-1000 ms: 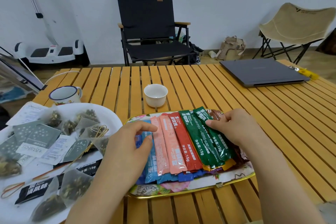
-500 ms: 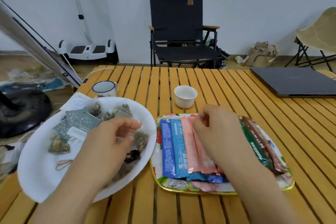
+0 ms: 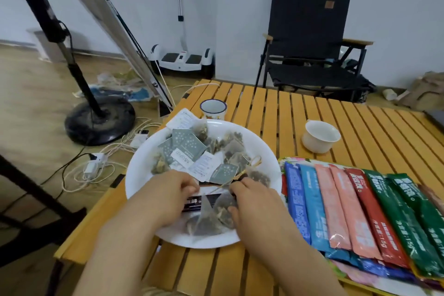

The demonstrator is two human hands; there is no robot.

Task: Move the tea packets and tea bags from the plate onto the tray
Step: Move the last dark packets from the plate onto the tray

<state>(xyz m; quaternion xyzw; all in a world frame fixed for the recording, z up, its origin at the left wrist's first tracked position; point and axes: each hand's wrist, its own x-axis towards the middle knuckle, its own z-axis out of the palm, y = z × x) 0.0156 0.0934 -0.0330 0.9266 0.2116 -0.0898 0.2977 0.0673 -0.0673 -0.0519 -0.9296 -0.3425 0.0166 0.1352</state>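
Note:
A white plate [image 3: 141, 175] at the table's left holds grey tea packets [image 3: 189, 146] and several mesh pyramid tea bags [image 3: 209, 221]. Both my hands are over the plate's near part. My left hand [image 3: 168, 197] grips the left end of a black tea packet [image 3: 194, 202]. My right hand [image 3: 254, 202] has its fingers curled at that packet's right end, with the thumb against a pyramid tea bag. To the right, the floral tray [image 3: 282, 161] carries a fanned row of blue, pink, red and green stick packets [image 3: 348, 209].
An enamel mug [image 3: 213, 109] stands behind the plate and a small white cup [image 3: 320, 136] behind the tray. A black folding chair [image 3: 310, 38] faces the table's far side. A fan stand [image 3: 98, 118] and cables lie on the floor at left.
My right hand left the stick packets on the tray and came over to the plate. My left hand dropped to the plate's near part. Both now close on the black packet; the view swung left.

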